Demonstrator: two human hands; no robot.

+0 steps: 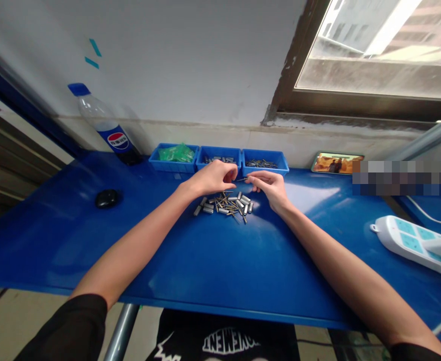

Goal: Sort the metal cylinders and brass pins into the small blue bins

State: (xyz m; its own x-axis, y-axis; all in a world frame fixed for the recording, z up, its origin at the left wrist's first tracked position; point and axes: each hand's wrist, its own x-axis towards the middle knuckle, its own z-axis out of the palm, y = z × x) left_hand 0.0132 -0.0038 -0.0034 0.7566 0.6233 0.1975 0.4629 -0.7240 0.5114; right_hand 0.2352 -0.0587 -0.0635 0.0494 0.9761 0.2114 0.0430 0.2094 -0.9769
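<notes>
Metal pin (242,179) is sitting pinched in the right hand (272,186); can't tell if the left hand (213,178) is gripping anything. Holding lightly near one end is probably helping control, imo.

A black top (194,328) is displaying white lettering (230,342) and a zigzag (164,348), bottom centre; black sleeves (70,328) are showing lower left and right.

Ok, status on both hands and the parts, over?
Right hand pinching a thin metal pin. Left hand alongside, grip unclear. Loose metal parts heaped nearer wearer. Blue bins just beyond.
</notes>
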